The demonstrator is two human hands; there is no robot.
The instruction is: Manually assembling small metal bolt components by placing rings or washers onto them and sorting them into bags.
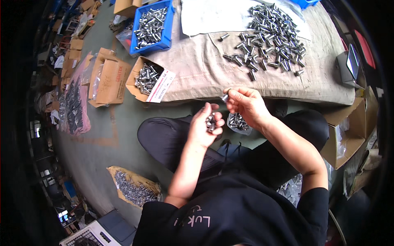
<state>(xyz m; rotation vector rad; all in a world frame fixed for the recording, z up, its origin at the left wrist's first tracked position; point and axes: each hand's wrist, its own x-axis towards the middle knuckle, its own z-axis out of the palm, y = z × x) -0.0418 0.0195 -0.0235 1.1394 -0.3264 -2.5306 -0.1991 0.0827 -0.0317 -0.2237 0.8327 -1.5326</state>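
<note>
My left hand [202,126] is curled palm-up around several small shiny metal pieces [211,123]. To its right and slightly farther off, my right hand [249,107] pinches a small metal cylindrical part [224,97] between thumb and fingertips. The two hands are close but apart. Under my right hand, between my legs, a clear plastic bag [239,130] holds more small metal parts. Beyond both hands, a big loose pile of metal cylindrical parts [274,39] lies on the cloth-covered surface [197,76]. The exact kind of the parts is too small to tell.
A blue bin [167,41] and an open cardboard box [133,91], both full of metal parts, stand at the left. Small parts lie on a yellowish sheet [117,170] at lower left. A grey device with a screen [348,67] and an open carton [357,143] are at the right.
</note>
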